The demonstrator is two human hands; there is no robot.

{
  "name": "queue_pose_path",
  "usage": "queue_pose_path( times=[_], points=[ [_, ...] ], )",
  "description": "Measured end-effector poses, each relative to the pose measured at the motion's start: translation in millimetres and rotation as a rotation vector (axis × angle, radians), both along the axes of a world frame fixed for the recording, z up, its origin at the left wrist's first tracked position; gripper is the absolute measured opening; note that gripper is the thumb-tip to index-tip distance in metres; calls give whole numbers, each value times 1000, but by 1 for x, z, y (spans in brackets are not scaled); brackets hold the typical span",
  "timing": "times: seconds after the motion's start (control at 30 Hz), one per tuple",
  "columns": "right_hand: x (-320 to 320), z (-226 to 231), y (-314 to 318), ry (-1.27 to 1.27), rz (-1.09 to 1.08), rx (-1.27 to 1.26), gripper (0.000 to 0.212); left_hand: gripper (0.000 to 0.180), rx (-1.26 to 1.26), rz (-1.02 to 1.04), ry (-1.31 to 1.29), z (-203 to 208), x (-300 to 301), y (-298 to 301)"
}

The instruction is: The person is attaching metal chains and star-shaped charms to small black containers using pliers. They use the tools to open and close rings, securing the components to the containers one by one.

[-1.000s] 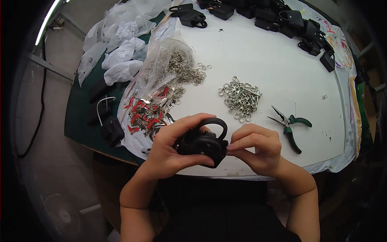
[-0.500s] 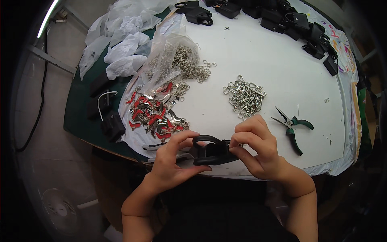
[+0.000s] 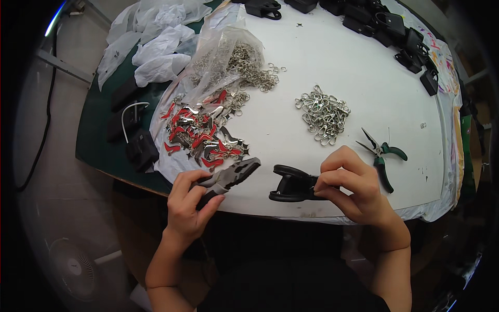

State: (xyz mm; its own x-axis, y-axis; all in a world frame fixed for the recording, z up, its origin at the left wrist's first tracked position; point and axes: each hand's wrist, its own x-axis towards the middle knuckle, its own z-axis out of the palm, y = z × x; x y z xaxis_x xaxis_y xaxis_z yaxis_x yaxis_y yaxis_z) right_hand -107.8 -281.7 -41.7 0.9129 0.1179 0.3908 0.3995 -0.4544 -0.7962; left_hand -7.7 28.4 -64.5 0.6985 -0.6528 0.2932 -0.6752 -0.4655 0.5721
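Near the table's front edge, my left hand (image 3: 187,204) grips a pair of grey combination pliers (image 3: 235,176), their jaws pointing up and right. My right hand (image 3: 354,186) pinches the right end of a small black bag-like piece with looped handles (image 3: 290,184). A gap separates the pliers from that piece. Whatever sits under my right fingertips is hidden. Beyond my left hand lies a pile of red and dark shoe-shaped metal charms (image 3: 200,136). A heap of silver clasps (image 3: 323,114) lies beyond my right hand, and green-handled needle-nose pliers (image 3: 382,156) rest to its right.
A clear plastic bag (image 3: 218,57) spills small metal rings and chain links onto the white table (image 3: 291,57). Several black bag-like pieces (image 3: 387,26) line the far right edge. White plastic bags (image 3: 163,47) and black blocks (image 3: 140,150) sit on the green surface at left.
My left hand has let go of the black piece, moved left and picked up the combination pliers from the table's front edge. My right hand has shifted slightly right with the piece.
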Motion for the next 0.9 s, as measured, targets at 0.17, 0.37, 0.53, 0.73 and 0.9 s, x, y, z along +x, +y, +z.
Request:
queue_pose_path(
  times=[0.17,0.37,0.53,0.73,0.9],
  points=[
    [-1,-7,12,-74,-5,-38,19,32,93,-72,40,41,5,-12],
    [-9,-14,23,-147,-90,-35,22,34,314,-250,-183,68,7,-32],
    [-10,-16,26,-191,-95,-20,22,36,336,-245,-239,74,6,-38],
    [-14,-16,22,-154,-117,-36,24,34,326,-295,-326,73,10,-43],
    [-30,-2,-9,-51,-277,-175,57,35,338,-300,-329,71,14,-40]
  ],
)
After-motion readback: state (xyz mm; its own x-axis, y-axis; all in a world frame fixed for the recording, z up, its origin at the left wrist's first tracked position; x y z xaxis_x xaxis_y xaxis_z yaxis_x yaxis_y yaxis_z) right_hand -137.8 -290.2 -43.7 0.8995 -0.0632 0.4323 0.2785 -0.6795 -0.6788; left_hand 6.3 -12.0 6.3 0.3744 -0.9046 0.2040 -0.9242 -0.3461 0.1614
